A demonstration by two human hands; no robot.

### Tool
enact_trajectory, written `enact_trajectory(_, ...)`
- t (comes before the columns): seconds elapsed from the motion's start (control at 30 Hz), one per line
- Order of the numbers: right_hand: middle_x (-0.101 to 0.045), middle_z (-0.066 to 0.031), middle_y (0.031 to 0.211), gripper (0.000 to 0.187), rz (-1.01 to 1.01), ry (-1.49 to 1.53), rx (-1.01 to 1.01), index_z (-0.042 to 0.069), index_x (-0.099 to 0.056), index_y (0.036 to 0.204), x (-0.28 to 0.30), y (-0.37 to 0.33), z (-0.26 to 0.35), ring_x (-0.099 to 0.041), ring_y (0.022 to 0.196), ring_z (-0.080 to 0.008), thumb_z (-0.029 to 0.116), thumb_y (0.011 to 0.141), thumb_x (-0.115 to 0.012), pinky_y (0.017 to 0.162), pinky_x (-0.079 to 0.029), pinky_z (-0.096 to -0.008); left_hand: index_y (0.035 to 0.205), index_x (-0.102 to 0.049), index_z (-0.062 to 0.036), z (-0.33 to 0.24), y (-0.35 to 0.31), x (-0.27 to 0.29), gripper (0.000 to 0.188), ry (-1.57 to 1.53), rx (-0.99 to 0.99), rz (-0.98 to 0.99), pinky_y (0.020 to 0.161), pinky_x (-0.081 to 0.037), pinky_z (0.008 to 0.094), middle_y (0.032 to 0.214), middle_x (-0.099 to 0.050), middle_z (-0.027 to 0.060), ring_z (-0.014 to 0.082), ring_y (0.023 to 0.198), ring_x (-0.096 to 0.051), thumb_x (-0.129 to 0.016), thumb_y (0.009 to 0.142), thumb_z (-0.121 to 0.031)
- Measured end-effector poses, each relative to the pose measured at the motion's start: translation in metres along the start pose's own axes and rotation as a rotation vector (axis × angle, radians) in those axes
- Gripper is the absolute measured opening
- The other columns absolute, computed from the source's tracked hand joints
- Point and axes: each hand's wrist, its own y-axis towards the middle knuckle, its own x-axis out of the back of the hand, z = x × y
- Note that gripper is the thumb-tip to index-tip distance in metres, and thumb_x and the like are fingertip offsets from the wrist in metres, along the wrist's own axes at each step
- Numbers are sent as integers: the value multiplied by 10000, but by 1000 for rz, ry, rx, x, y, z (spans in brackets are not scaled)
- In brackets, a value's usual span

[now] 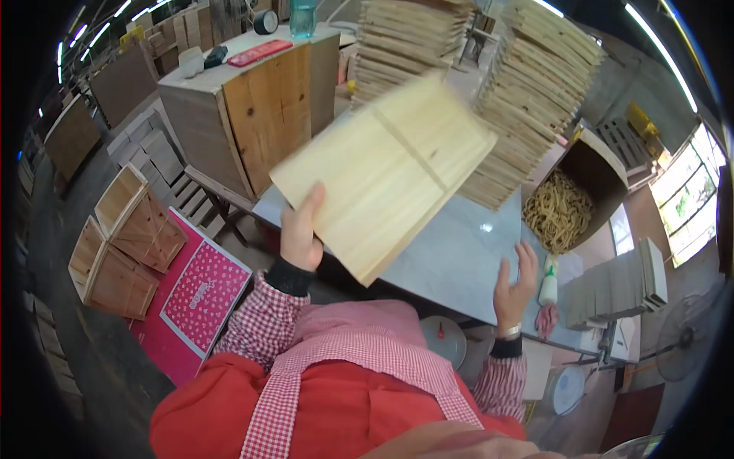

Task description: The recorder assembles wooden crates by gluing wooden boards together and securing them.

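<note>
A pale wooden panel with a groove running across it is held up, tilted, over the table. My left hand grips its near left edge, thumb on the upper face. On the other side, my right hand is apart from the panel, above the table's right part, fingers spread and nothing in them. Close to that hand stands a white squeeze bottle with a green tip, beside a crumpled pink cloth.
Tall stacks of wooden panels rise behind the table. A tipped box holds tan loops. Grey slabs stand at right, near a fan. At left are a wooden cabinet and wooden boxes on a pink panel.
</note>
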Motion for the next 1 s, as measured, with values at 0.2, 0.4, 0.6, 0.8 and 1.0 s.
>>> enact_trajectory(0.2, -534, -226, 1271, 428, 183, -11, 189, -20, -539, 1225, -131, 29, -33, -506, 1159, -395, 142, 838, -625, 985, -415, -429, 1344, -432, -32, 83, -23, 102, 483, 17, 236, -114, 977, -456, 377, 1289, -541, 90, 237, 1168, -534, -630, 910, -105)
enact_trajectory(0.4, -619, -236, 1036, 366, 362, -117, 157, -10, -597, 1104, -237, 58, -68, -592, 969, -396, 205, 809, -587, 849, -488, -467, 1336, -435, -49, 103, 1, 113, 483, 90, 423, -186, 971, -459, 389, 1270, -547, 90, 231, 1160, -535, -639, 916, -174)
enact_trajectory(0.6, -631, -207, 942, 294, 543, -223, 126, 28, -642, 973, -258, 74, -55, -607, 879, -364, 243, 776, -601, 752, -493, -462, 1355, -360, -45, 92, -12, 87, 553, 175, 543, -228, 955, -464, 450, 1289, -501, 102, 247, 1163, -519, -648, 916, -217)
enact_trajectory(0.8, -624, -186, 1005, 335, 288, -84, 157, 58, -643, 1015, -283, 80, 7, -592, 952, -352, 284, 769, -620, 783, -453, -467, 1382, -342, -83, 66, -9, 83, 542, 311, 629, -138, 977, -420, 539, 1309, -464, 100, 290, 1160, -501, -605, 938, -247)
enact_trajectory(1.0, -616, -160, 1055, 388, 391, -346, -89, 45, -630, 1070, -280, 82, -42, -577, 1014, -323, 304, 780, -630, 832, -450, -469, 1380, -363, -87, 61, -16, 59, 500, 369, 626, -130, 1010, -388, 546, 1316, -473, 107, 309, 1175, -496, -574, 950, -233)
